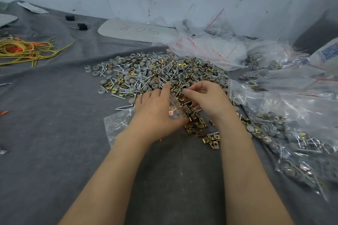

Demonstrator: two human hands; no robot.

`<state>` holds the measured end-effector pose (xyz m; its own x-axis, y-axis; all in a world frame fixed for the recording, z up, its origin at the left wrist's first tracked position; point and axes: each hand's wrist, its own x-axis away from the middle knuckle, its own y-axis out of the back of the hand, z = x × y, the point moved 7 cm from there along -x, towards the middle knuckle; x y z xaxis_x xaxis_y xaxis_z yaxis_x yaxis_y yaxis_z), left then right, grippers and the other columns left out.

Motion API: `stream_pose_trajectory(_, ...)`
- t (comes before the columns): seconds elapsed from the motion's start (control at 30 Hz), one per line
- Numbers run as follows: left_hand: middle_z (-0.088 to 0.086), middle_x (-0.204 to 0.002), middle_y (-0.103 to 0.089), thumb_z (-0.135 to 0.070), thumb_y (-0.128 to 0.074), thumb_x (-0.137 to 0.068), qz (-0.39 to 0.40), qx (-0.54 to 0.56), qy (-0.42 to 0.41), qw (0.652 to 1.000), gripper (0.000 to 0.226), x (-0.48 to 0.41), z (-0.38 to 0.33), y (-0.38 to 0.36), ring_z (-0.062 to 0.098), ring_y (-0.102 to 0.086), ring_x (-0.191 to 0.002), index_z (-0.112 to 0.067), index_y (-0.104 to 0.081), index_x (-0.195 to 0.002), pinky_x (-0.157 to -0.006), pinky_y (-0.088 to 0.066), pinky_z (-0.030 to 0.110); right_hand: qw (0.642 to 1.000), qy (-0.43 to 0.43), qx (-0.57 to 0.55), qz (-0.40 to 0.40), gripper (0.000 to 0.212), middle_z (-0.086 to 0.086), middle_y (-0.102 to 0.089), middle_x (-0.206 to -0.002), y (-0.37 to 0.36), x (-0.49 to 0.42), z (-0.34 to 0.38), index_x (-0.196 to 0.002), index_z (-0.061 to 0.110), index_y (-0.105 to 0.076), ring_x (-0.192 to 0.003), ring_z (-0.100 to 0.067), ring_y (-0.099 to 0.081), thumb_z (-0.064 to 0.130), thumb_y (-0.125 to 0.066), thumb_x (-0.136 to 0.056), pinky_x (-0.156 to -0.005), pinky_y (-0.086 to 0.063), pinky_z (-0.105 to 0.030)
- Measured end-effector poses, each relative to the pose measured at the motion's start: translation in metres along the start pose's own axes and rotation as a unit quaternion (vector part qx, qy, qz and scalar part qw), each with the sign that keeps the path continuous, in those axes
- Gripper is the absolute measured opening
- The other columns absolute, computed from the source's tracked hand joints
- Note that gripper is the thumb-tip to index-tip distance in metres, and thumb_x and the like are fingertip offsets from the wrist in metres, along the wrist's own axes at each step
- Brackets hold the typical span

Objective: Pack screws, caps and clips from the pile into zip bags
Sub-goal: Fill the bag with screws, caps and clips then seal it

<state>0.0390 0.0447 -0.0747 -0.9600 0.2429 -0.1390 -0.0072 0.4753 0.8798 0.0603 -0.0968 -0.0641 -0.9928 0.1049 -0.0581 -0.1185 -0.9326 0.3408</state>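
Note:
A wide pile (157, 73) of silver screws, grey round caps and brass clips covers the grey cloth ahead of me. My left hand (155, 109) holds a small clear zip bag (118, 126) at its mouth, with the rest of the bag lying flat under my wrist. A few clips show through the plastic by my palm. My right hand (206, 100) is at the pile's near edge, fingers curled and pinching small parts right at the bag's mouth. A cluster of brass clips (201, 131) lies just below both hands.
Filled zip bags (292, 133) are heaped at the right, with empty clear bags (210, 47) behind the pile. A grey board (135, 31) lies by the wall. Yellow and orange cords (25, 51) sit at the far left, and two black blocks (82, 26) at the back.

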Motion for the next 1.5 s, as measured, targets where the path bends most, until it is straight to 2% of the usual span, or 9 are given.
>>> stream_pose_trajectory(0.13, 0.006, -0.147, -0.037, -0.053, -0.069, -0.077, -0.020, 0.071, -0.011, 0.997, 0.099, -0.001, 0.001, 0.006, 0.026, -0.037, -0.134, -0.021, -0.014, -0.152, -0.109, -0.031, 0.040, 0.993, 0.017, -0.021, 0.115, 0.014, 0.008, -0.064, -0.057, -0.022, 0.004, 0.004, -0.075, 0.020, -0.067, -0.044, -0.003, -0.045, 0.020, -0.066, -0.089, -0.045, -0.037, -0.017)
stream_pose_trajectory(0.27, 0.003, -0.151, -0.033, -0.052, -0.070, -0.078, -0.019, 0.078, -0.010, 0.997, 0.098, -0.001, 0.004, 0.007, 0.023, -0.035, -0.137, -0.021, -0.014, -0.152, -0.109, -0.029, 0.036, 0.988, 0.041, 0.138, -0.053, 0.014, 0.006, -0.069, -0.077, 0.003, -0.004, -0.002, -0.081, 0.019, -0.070, -0.070, -0.008, -0.060, 0.029, -0.065, -0.089, -0.067, -0.048, -0.030)
stream_pose_trajectory(0.43, 0.003, -0.154, -0.029, -0.052, -0.072, -0.076, -0.015, 0.083, -0.003, 0.996, 0.102, -0.001, 0.006, 0.005, 0.020, -0.031, -0.139, -0.018, -0.013, -0.153, -0.110, -0.027, 0.033, 0.939, -0.005, 0.335, -0.078, 0.026, -0.004, -0.067, -0.089, -0.015, -0.003, -0.012, -0.080, 0.018, -0.064, -0.086, -0.022, -0.061, 0.043, -0.068, -0.085, -0.073, -0.048, -0.032)
stream_pose_trajectory(0.63, 0.003, -0.155, -0.030, -0.054, -0.071, -0.076, -0.014, 0.073, 0.007, 0.997, 0.102, 0.000, 0.007, 0.009, 0.022, -0.030, -0.140, -0.018, -0.014, -0.152, -0.112, -0.027, 0.038, 0.947, 0.003, 0.307, -0.089, 0.003, -0.004, -0.065, -0.097, -0.018, -0.004, -0.010, -0.085, 0.021, -0.061, -0.091, -0.023, -0.059, 0.023, -0.062, -0.087, -0.071, -0.044, -0.030)
stream_pose_trajectory(0.77, 0.003, -0.153, -0.031, -0.054, -0.070, -0.077, -0.011, 0.061, 0.016, 0.998, 0.099, 0.000, 0.008, 0.010, 0.024, -0.032, -0.139, -0.020, -0.015, -0.152, -0.112, -0.029, 0.040, 0.960, 0.001, 0.264, -0.088, 0.003, 0.002, -0.061, -0.084, -0.010, -0.003, -0.011, -0.085, 0.020, -0.060, -0.085, -0.021, -0.060, 0.022, -0.062, -0.085, -0.069, -0.045, -0.030)
stream_pose_trajectory(1.13, 0.004, -0.152, -0.035, -0.050, -0.073, -0.076, -0.029, 0.124, 0.022, 0.992, 0.098, -0.002, 0.012, 0.014, 0.022, -0.035, -0.137, -0.018, -0.020, -0.152, -0.112, -0.031, 0.038, 0.934, 0.009, 0.349, -0.081, 0.021, -0.010, -0.052, -0.119, -0.023, -0.004, -0.011, -0.110, 0.019, -0.063, -0.107, -0.031, -0.055, 0.026, -0.060, -0.091, -0.089, -0.045, -0.038)
stream_pose_trajectory(1.23, 0.003, -0.139, -0.049, -0.046, -0.074, -0.077, -0.073, 0.196, 0.026, 0.977, 0.090, 0.000, 0.013, 0.026, 0.017, -0.047, -0.125, -0.023, -0.027, -0.149, -0.095, -0.036, 0.025, 0.929, 0.008, 0.356, -0.097, 0.022, -0.010, -0.053, -0.118, -0.024, -0.002, -0.009, -0.110, 0.014, -0.061, -0.109, -0.029, -0.053, 0.028, -0.059, -0.092, -0.089, -0.045, -0.039)
stream_pose_trajectory(1.37, -0.007, -0.116, -0.062, -0.047, -0.073, -0.077, -0.128, 0.308, 0.030, 0.942, 0.074, 0.005, 0.015, 0.043, 0.009, -0.062, -0.102, -0.030, -0.038, -0.139, -0.085, -0.047, 0.027, 0.924, 0.052, 0.370, -0.081, 0.016, -0.009, -0.051, -0.114, -0.031, 0.000, -0.004, -0.106, 0.016, -0.060, -0.110, -0.028, -0.048, 0.020, -0.054, -0.093, -0.090, -0.042, -0.037)
stream_pose_trajectory(1.5, -0.008, -0.107, -0.068, -0.054, -0.078, -0.067, -0.159, 0.547, 0.044, 0.821, 0.074, 0.009, 0.022, 0.059, 0.008, -0.069, -0.095, -0.024, -0.051, -0.129, -0.076, -0.057, 0.024, 0.930, 0.040, 0.360, -0.062, 0.014, -0.007, -0.051, -0.116, -0.030, -0.004, -0.008, -0.103, 0.017, -0.063, -0.110, -0.026, -0.049, 0.019, -0.052, -0.095, -0.090, -0.043, -0.036)
